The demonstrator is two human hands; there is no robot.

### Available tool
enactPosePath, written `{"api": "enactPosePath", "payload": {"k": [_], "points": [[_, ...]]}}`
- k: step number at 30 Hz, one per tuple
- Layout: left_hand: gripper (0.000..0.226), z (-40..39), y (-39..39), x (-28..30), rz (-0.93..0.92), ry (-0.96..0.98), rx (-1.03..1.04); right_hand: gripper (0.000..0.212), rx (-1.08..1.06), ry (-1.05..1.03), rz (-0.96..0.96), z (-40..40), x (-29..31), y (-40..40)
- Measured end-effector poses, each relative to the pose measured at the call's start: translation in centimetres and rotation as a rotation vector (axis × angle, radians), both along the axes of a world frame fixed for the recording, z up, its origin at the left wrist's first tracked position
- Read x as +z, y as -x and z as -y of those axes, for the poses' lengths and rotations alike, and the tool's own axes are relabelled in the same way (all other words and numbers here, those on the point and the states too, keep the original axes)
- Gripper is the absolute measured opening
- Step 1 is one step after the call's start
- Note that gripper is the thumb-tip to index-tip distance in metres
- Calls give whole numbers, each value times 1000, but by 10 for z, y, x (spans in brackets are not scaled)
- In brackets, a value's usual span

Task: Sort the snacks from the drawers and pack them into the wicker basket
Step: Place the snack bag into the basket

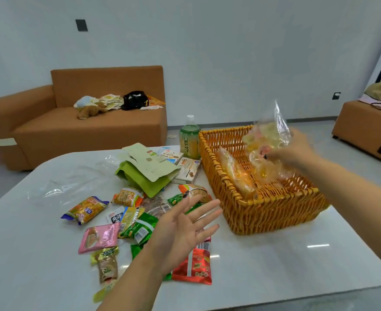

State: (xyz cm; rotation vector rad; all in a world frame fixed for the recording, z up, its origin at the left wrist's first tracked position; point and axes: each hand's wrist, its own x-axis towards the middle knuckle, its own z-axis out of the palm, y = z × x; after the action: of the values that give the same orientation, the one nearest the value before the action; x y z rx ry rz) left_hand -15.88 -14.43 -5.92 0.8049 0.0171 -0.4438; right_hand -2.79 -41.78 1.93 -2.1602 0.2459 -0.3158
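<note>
Gripping a clear bag [268, 140] above the basket [272, 212], right hand [290, 151]; left hand [185, 234] spread.

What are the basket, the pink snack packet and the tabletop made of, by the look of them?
Basket: woven wicker or rattan, orange-brown, its strands showing. Pink snack packet: shiny, crinkled foil-like plastic film that catches the light. Tabletop: smooth, glossy white surface, perhaps stone or glass; it mirrors the ceiling lights.
</note>
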Motion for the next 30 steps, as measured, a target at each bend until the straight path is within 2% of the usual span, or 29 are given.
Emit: {"api": "enactPosePath", "payload": {"k": [2,4,5,8,11,13,16,18,21,23,25,30], "points": [[68,-9,1,-9,-27,45,8,66,2,188,-78,-1,-20,-9],[87,-17,2,-16,-48,89,27,68,-1,346,-163,-4,-33,-15],[92,-21,1,-20,-55,100,34,64,11,398,-211,-7,-38,-17],[88,-27,-2,-26,-71,104,35,54,59,477,-319,-13,-53,-24],[100,-26,-6,-29,-75,130,7,51,69,609,-368,-18,-63,-27],[94,-22,-7,-29,-90,131,1,44,62,697,-361,-22,-67,-30],[68,-15,-9,-30,-121,88,0,26,61,795,-335,-33,-69,-31],[57,-10,-9,-30,-127,50,-5,20,69,795,-347,-40,-70,-32],[59,-7,-10,-28,-140,15,-22,33,95,677,-399,-41,-70,-37],[73,-10,-11,-30,-125,33,-31,47,133,562,-450,-37,-64,-39],[94,-16,-12,-32,-101,76,-27,53,189,479,-506,-31,-55,-37],[102,-25,-11,-36,-99,146,-17,41,236,279,-589,-16,-51,-37]]}}
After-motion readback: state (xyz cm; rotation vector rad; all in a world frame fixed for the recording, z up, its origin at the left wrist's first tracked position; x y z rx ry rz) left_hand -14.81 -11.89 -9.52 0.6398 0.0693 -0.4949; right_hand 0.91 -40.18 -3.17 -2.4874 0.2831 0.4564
